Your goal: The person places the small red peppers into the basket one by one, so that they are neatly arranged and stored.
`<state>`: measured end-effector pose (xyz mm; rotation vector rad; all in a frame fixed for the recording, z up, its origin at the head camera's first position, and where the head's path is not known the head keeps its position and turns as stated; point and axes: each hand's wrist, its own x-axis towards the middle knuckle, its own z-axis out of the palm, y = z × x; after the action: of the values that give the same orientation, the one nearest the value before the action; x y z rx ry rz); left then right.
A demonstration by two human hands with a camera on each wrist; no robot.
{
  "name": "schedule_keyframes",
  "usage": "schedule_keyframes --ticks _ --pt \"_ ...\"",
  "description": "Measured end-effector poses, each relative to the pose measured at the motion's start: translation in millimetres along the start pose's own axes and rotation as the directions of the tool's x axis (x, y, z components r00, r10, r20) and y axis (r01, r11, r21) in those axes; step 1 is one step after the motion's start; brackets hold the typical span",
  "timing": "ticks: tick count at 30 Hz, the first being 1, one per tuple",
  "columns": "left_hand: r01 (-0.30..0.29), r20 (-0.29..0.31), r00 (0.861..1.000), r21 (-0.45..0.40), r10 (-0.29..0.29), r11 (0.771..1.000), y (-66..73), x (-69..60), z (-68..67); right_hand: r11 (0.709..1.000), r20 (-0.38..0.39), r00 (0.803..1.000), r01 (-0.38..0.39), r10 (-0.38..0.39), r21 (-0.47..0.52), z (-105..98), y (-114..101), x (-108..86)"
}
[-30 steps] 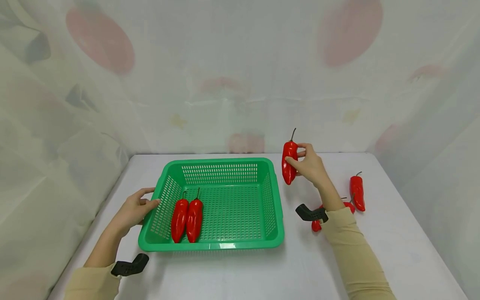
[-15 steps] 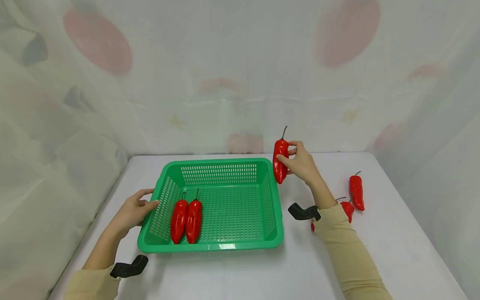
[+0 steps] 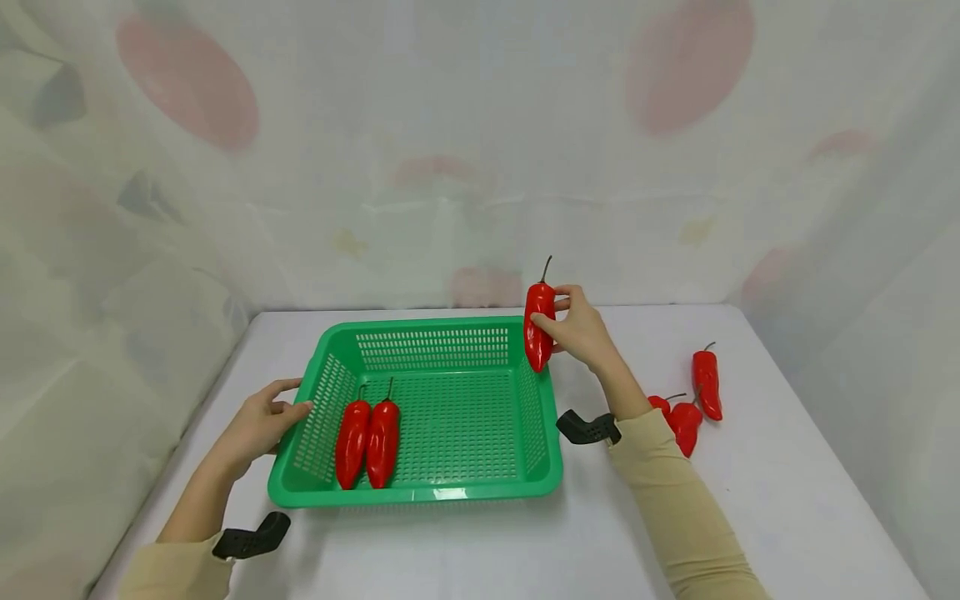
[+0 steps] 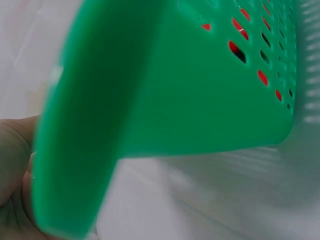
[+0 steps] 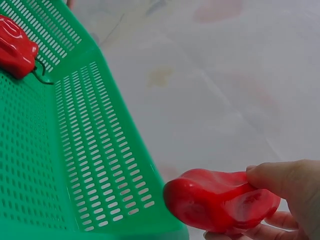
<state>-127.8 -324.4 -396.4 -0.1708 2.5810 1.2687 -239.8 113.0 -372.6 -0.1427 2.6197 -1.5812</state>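
Observation:
A green plastic basket (image 3: 457, 433) with slotted walls stands on the table; inside, at its left, two red peppers (image 3: 383, 442) lie side by side, stems pointing away. My left hand (image 3: 258, 425) grips the basket's left rim between thumb and fingers; the left wrist view shows that rim (image 4: 85, 125) close up. Over the basket's right back corner, my right hand (image 3: 585, 331) pinches a red pepper (image 3: 538, 325) upright, stem at the top. In the right wrist view this pepper (image 5: 215, 200) is beside the basket wall, thumb on top and fingers beneath.
Several red peppers lie on the white table (image 3: 780, 492) to the right, one pepper (image 3: 707, 385) farther out and others, such as a pepper (image 3: 685, 427), beside the right forearm, which may hide more. A pale patterned curtain (image 3: 480, 167) hangs behind the table.
My right hand has carried the pepper left, from beside the basket to over its right back corner. The left hand keeps its hold on the rim. More loose peppers show beside the right sleeve.

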Motion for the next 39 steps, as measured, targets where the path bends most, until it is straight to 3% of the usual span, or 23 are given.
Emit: schedule_keyframes --ticks 13,39 --pt "-0.004 -0.01 1.0 0.007 0.004 1.0 -1.0 -0.5 -0.6 0.996 0.047 0.997 0.068 -0.065 -0.057 17.9 -8.4 1.2" --pt "-0.001 -0.01 1.0 -0.007 0.0 1.0 1.2 -1.9 0.3 0.997 0.159 0.985 0.072 -0.068 -0.022 55.8 -29.3 -0.6"
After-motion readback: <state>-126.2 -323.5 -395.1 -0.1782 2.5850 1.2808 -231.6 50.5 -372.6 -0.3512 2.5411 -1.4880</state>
